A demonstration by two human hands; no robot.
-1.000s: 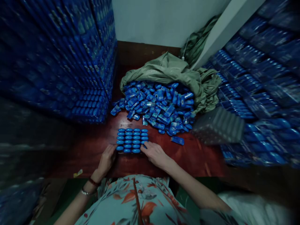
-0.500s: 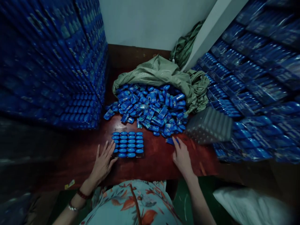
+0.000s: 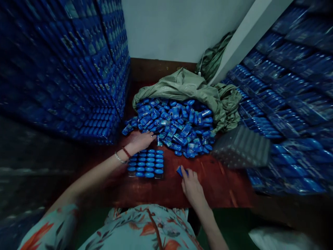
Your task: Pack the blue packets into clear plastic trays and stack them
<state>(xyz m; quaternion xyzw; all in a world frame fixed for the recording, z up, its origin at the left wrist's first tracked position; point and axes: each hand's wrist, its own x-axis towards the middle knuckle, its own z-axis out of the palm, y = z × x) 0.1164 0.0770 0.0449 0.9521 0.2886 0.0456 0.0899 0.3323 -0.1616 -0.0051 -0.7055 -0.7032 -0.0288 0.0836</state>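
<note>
My right hand [image 3: 191,185] grips one small blue packet [image 3: 180,171] on the red-brown table [image 3: 221,180], just right of a tray [image 3: 145,164] filled with rows of blue items. My left hand [image 3: 140,140] reaches over the tray's far left corner to the near edge of a big heap of loose blue packets [image 3: 174,125]. Its fingers lie flat and spread on the table at the heap's edge, and I see nothing held in them.
An olive cloth sack [image 3: 187,86] lies open behind the heap. Tall stacks of filled blue trays [image 3: 85,69] rise on the left and more filled trays [image 3: 286,97] on the right. A pile of empty grey trays [image 3: 241,147] sits right of the heap.
My left hand left the tray's near left side and reached forward to the heap. My right hand drew back toward the tray with a blue packet picked from beside the heap.
</note>
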